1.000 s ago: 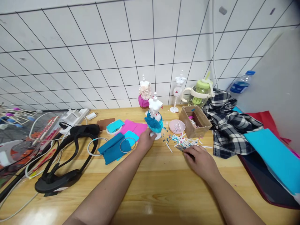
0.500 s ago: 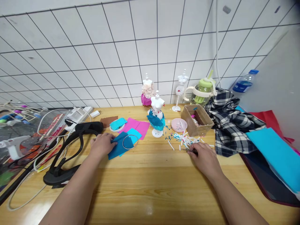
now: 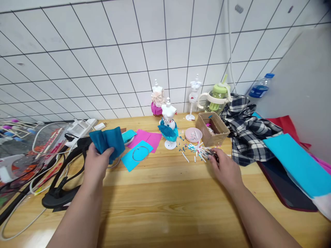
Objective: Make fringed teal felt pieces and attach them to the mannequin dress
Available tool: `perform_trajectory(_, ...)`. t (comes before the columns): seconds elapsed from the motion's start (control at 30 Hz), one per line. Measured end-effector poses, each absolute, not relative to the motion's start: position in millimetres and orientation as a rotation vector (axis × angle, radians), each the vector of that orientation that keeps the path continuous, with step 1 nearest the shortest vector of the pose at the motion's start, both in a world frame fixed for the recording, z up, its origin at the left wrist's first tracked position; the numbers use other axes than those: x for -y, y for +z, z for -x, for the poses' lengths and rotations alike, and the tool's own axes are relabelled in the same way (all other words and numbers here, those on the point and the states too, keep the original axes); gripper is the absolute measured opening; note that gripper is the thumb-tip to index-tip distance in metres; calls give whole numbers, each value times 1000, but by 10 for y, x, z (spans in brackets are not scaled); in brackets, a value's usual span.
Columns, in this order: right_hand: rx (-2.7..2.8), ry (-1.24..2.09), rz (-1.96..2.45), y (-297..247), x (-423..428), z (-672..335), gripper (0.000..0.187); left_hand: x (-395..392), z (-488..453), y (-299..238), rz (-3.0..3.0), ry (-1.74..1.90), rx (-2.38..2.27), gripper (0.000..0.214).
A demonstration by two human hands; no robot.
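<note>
My left hand (image 3: 97, 160) is closed on a dark teal sheet of paper (image 3: 113, 143), lifted above the table and bent, thumb in front. My right hand (image 3: 227, 168) is wrapped round what look like dark-handled scissors (image 3: 215, 156), mostly hidden by the fingers, beside a heap of white, pink and blue strips (image 3: 200, 151). Between the hands lies a bright blue sheet (image 3: 129, 159) with a thin ring (image 3: 132, 156) on it. Behind it are pink sheets (image 3: 155, 139). A small white dress form (image 3: 168, 113) in a teal skirt (image 3: 168, 130) stands in the middle.
Two more dress forms (image 3: 157, 96) stand near the tiled wall. A pink dish (image 3: 193, 135), cardboard box (image 3: 213, 132), green-lidded jug (image 3: 217, 98) and plaid cloth (image 3: 243, 127) are at right. A black headset strap (image 3: 62, 196) and white cables (image 3: 32, 186) lie at left.
My left hand has picked the teal sheet up off the table and moved it left, uncovering the bright blue sheet. My right hand still grips the scissors by the strips. The view has shifted slightly.
</note>
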State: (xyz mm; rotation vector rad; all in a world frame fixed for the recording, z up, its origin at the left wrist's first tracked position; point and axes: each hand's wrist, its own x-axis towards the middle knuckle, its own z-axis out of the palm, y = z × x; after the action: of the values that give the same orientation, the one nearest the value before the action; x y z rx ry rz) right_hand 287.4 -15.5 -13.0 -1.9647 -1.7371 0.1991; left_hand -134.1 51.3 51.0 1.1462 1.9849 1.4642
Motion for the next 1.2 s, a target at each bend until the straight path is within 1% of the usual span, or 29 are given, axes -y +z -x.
perform_trajectory(0.03, 1699, 306, 1937, -105, 169, -2816, 36, -463, 1217, 519, -1038, 1510, -1782, 44)
perform_trajectory(0.07, 1677, 448, 1883, -86, 178, -2743, 40, -407, 1083, 527, -939, 1483, -1598, 42)
perform_trajectory(0.13, 1677, 842, 1694, -65, 178, -2576, 31, -290, 804, 532, -793, 1332, -1340, 39)
perform_trajectory(0.17, 1680, 1054, 1588, -60, 167, -2493, 30, -233, 670, 526, -710, 1268, -1281, 37)
perform_trajectory(0.23, 1642, 1453, 1494, -49, 122, -2358, 35, -129, 432, 490, -560, 1148, -1215, 36)
perform_trajectory(0.27, 1630, 1578, 1466, -38, 93, -2312, 34, -84, 333, 461, -503, 1105, -1183, 35)
perform_trajectory(0.3, 1642, 1590, 1465, -22, 64, -2279, 33, -43, 248, 424, -461, 1072, -1143, 36)
perform_trajectory(0.4, 1733, 1157, 1492, 37, 10, -2211, 32, 62, 75, 284, -375, 1058, -1101, 39)
perform_trajectory(0.43, 1733, 1070, 1476, 53, 13, -2180, 32, 95, 39, 233, -361, 1039, -1082, 39)
perform_trajectory(0.47, 1716, 1085, 1444, 61, 26, -2140, 34, 128, 11, 183, -357, 993, -1038, 40)
perform_trajectory(0.5, 1665, 1149, 1427, 60, 47, -2094, 39, 159, -12, 138, -368, 961, -997, 41)
perform_trajectory(0.53, 1598, 1164, 1446, 50, 72, -2045, 47, 186, -29, 98, -374, 936, -970, 41)
perform_trajectory(0.6, 1512, 1132, 1502, 3, 120, -1958, 73, 223, -48, 41, -377, 880, -915, 41)
perform_trajectory(0.63, 1462, 1165, 1496, -28, 137, -1927, 81, 229, -49, 22, -376, 864, -890, 41)
perform_trajectory(0.67, 1412, 1239, 1470, -61, 147, -1908, 85, 227, -46, 8, -374, 854, -867, 40)
perform_trajectory(0.7, 1364, 1358, 1425, -91, 150, -1900, 83, 218, -38, -3, -374, 849, -847, 38)
perform_trajectory(0.77, 1293, 1599, 1328, -137, 139, -1916, 71, 184, -11, -18, -381, 846, -811, 37)
perform_trajectory(0.83, 1262, 1659, 1296, -152, 110, -1961, 54, 147, 22, -26, -399, 845, -788, 38)
perform_trajectory(0.9, 1239, 1555, 1309, -139, 75, -2024, 39, 122, 55, -22, -449, 799, -799, 42)
perform_trajectory(0.97, 1227, 1438, 1316, -107, 43, -2097, 31, 116, 83, -5, -535, 710, -844, 46)
perform_trajectory(1.1, 1330, 1251, 1385, -35, 25, -2211, 28, 149, 135, 45, -591, 545, -872, 52)
perform_trajectory(1.2, 1399, 1222, 1431, -25, 40, -2221, 26, 185, 163, 69, -509, 427, -815, 46)
